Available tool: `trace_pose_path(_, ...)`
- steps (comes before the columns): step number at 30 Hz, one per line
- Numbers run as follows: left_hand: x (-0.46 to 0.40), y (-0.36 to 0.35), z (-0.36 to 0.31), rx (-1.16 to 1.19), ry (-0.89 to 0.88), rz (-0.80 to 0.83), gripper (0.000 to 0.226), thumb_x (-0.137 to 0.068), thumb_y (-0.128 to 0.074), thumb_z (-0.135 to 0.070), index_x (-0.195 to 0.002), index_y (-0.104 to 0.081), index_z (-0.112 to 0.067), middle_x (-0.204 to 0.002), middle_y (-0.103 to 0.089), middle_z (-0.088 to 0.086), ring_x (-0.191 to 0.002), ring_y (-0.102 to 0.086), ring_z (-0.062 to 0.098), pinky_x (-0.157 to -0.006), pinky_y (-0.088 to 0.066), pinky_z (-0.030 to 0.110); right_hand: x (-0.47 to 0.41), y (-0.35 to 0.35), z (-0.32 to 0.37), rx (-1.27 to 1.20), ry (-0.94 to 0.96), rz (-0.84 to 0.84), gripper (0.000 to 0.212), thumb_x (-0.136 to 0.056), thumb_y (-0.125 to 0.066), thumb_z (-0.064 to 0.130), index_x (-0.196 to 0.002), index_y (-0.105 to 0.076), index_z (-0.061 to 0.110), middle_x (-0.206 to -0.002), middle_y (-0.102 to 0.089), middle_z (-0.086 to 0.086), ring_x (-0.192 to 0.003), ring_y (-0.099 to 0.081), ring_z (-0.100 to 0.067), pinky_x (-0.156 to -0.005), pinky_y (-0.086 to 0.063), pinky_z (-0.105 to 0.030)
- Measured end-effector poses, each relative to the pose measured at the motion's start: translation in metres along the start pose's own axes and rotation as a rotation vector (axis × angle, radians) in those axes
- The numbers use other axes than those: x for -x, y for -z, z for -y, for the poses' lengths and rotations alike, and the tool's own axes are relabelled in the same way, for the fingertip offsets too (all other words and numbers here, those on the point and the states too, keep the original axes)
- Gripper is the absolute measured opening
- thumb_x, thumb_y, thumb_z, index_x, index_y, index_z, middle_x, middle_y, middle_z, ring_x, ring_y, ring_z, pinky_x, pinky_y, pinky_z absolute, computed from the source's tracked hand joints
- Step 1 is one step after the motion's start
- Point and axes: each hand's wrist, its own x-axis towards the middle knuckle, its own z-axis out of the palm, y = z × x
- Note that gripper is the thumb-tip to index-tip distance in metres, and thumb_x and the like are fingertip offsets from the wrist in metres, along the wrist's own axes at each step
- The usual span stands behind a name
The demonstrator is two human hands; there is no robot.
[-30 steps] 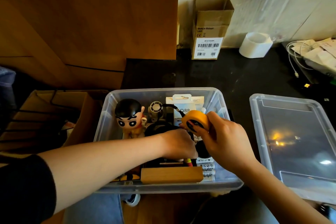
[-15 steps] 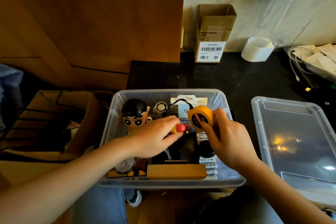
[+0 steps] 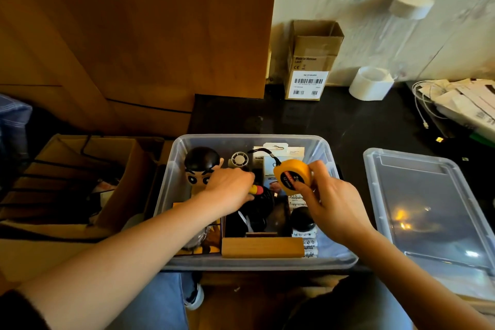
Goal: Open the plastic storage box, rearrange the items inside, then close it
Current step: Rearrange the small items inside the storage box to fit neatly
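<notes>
Yellow tape measure (image 3: pixel 292 176) held in the right hand (image 3: pixel 332 206); the left hand (image 3: pixel 231 188), pinching a red-tipped tool (image 3: pixel 256 190), should seat it low in the box (image 3: pixel 171 195).

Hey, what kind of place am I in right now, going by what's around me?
Probably a home desk or storage corner, not a workshop: a clear storage box of odds and ends on a dark tabletop, an opened cardboard carton against a patterned wall, and a charging cable beside papers.
</notes>
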Motion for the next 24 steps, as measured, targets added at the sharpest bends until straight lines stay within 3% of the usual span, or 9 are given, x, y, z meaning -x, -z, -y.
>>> trace_pose_path(5,0.005,0.011,0.0,-0.075,-0.048,-0.035,0.004,-0.091,-0.056,-0.018,-0.094,-0.058,-0.016,-0.09,-0.063,0.004,-0.094,-0.06,0.028,-0.096,-0.041,0.047,-0.001,0.001,0.001,0.124,0.063,0.044,0.028,-0.091,-0.051,0.041,-0.108,-0.048,0.018,-0.08,-0.054,0.013,-0.056,-0.047,-0.004,-0.05,-0.035,-0.012)
trace_pose_path(9,0.011,0.015,0.002,-0.168,-0.005,-0.085,0.034,-0.087,-0.055,-0.002,-0.064,-0.036,-0.018,-0.064,-0.04,-0.001,-0.073,-0.05,0.026,-0.071,-0.039,0.038,-0.004,0.001,0.004,0.23,0.077,0.135,0.027,-0.091,-0.052,0.04,-0.111,-0.051,0.021,-0.105,-0.059,0.005,-0.082,-0.054,-0.009,-0.063,-0.04,-0.015)
trace_pose_path(12,0.014,0.016,0.004,-0.145,-0.04,-0.022,0.035,-0.089,-0.059,-0.011,-0.064,-0.035,-0.017,-0.065,-0.041,-0.001,-0.076,-0.052,0.024,-0.077,-0.044,0.039,-0.011,0.001,0.012,0.22,0.022,0.218,0.026,-0.093,-0.051,0.034,-0.114,-0.051,0.02,-0.112,-0.058,0.002,-0.091,-0.058,-0.014,-0.072,-0.048,-0.019)
trace_pose_path(15,0.019,0.017,0.01,-0.105,-0.099,0.065,0.016,-0.093,-0.058,-0.027,-0.083,-0.054,-0.015,-0.085,-0.059,0.004,-0.091,-0.059,0.026,-0.089,-0.044,0.042,-0.02,-0.004,0.02,0.189,-0.041,0.283,0.023,-0.093,-0.053,0.029,-0.113,-0.055,0.019,-0.113,-0.061,-0.001,-0.094,-0.061,-0.019,-0.081,-0.052,-0.028)
trace_pose_path(18,0.024,0.015,0.013,-0.086,-0.084,0.063,0.011,-0.093,-0.055,-0.014,-0.083,-0.052,-0.017,-0.088,-0.059,0.005,-0.107,-0.058,0.032,-0.105,-0.036,0.046,-0.026,-0.016,0.026,0.245,-0.065,0.332,0.025,-0.093,-0.054,0.024,-0.118,-0.055,0.019,-0.115,-0.063,-0.004,-0.1,-0.062,-0.022,-0.086,-0.052,-0.031)
trace_pose_path(21,0.026,0.012,0.008,-0.078,-0.018,0.054,0.017,-0.089,-0.052,-0.002,-0.083,-0.049,-0.017,-0.098,-0.061,0.011,-0.12,-0.05,0.035,-0.097,-0.041,0.043,-0.028,-0.029,0.029,0.308,-0.056,0.364,0.026,-0.094,-0.051,0.02,-0.119,-0.052,0.017,-0.118,-0.062,-0.007,-0.103,-0.062,-0.025,-0.086,-0.051,-0.032)
trace_pose_path(24,0.021,0.008,0.003,-0.115,0.001,0.02,0.014,-0.087,-0.052,0.0,-0.09,-0.058,-0.013,-0.08,-0.049,0.007,-0.107,-0.055,0.036,-0.095,-0.043,0.043,-0.032,-0.038,0.028,0.387,-0.02,0.413,0.025,-0.093,-0.049,0.012,-0.118,-0.054,0.014,-0.118,-0.062,-0.009,-0.103,-0.062,-0.027,-0.086,-0.052,-0.035)
